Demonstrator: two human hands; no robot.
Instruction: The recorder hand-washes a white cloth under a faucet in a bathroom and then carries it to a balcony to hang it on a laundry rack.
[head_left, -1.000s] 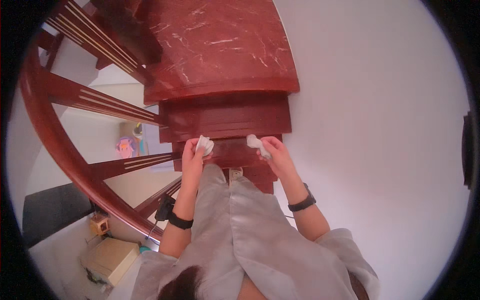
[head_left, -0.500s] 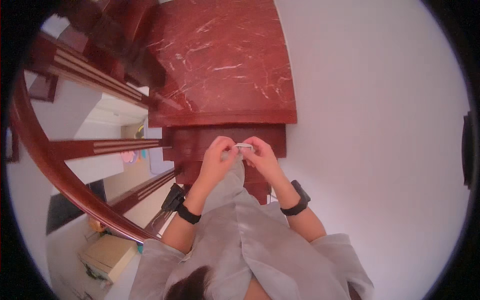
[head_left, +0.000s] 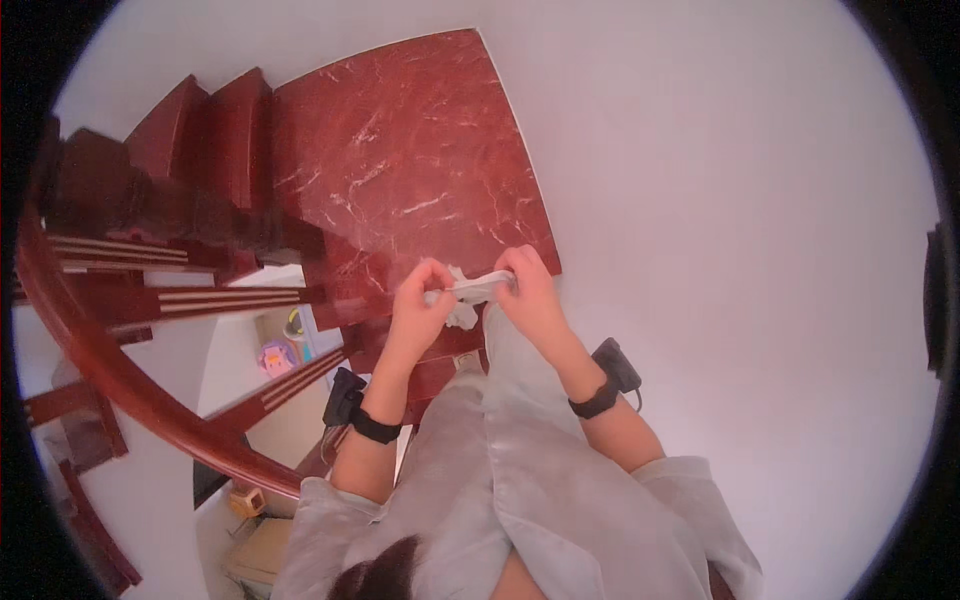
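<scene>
A small white, crumpled piece, soft like cloth or tissue (head_left: 476,290), is stretched between my two hands in front of me. My left hand (head_left: 423,302) pinches its left end with bent fingers. Its right end is gripped by my right hand (head_left: 530,291), thumb against fingers. A loose fold hangs down between them; its exact kind is not clear. Both hands are above the reddish steps, over my light grey trouser leg (head_left: 517,335).
Ahead lies a red marble landing (head_left: 400,150), with more steps (head_left: 235,140) turning off to the left. A dark wooden handrail (head_left: 130,370) with balusters (head_left: 230,300) curves along my left. A plain pale wall (head_left: 720,250) rises on the right.
The landing has come nearer and swung round, and steps at the far left have come into view. My hands have drawn apart slightly, and more of the white piece shows between them.
</scene>
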